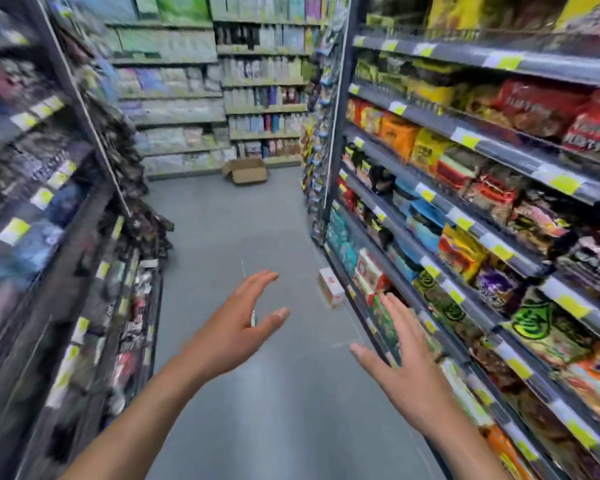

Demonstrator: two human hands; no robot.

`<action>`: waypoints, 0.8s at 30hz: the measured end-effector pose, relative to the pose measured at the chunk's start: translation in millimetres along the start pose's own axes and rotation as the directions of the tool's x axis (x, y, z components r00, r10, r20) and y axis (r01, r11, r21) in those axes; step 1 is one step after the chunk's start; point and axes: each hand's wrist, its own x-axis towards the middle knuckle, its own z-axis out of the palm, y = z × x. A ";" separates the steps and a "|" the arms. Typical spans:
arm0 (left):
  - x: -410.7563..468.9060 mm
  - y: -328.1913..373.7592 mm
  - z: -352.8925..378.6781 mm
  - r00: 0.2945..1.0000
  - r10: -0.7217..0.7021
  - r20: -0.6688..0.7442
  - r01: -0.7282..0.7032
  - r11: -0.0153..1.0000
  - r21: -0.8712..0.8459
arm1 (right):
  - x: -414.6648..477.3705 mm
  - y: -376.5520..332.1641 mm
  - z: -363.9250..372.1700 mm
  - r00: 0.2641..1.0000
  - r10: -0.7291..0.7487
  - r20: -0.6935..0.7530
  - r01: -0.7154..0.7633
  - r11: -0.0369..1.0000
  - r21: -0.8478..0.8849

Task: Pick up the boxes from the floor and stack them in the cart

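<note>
A small white box with red print (330,287) stands on the grey floor against the foot of the right shelves. An open brown cardboard box (246,171) sits on the floor at the far end of the aisle. My left hand (234,332) is stretched forward over the floor with fingers spread and holds nothing. My right hand (402,362) reaches forward beside the right shelves, fingers straight, short of the white box and not touching it. No cart is in view.
Shelves of dark packets (49,237) line the left side. Shelves of colourful snack bags (482,202) line the right. More shelving (222,98) closes the aisle's far end. The grey floor (257,393) runs between them. The picture is blurred by motion.
</note>
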 end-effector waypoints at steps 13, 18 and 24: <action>160.5 -84.5 -11.9 0.973 -0.214 -0.080 0.220 0.973 0.067 | 233.9 71.7 58.9 0.973 0.001 0.231 -0.026 0.995 0.101; 225.0 -114.1 -12.3 0.938 -0.316 -0.144 0.328 0.942 0.068 | 335.2 97.3 85.3 0.931 -0.030 0.363 0.002 0.997 0.078; 272.7 -172.9 -13.0 0.879 -0.439 -0.185 0.453 0.891 0.035 | 439.5 112.6 140.7 0.877 -0.051 0.478 0.038 0.999 0.036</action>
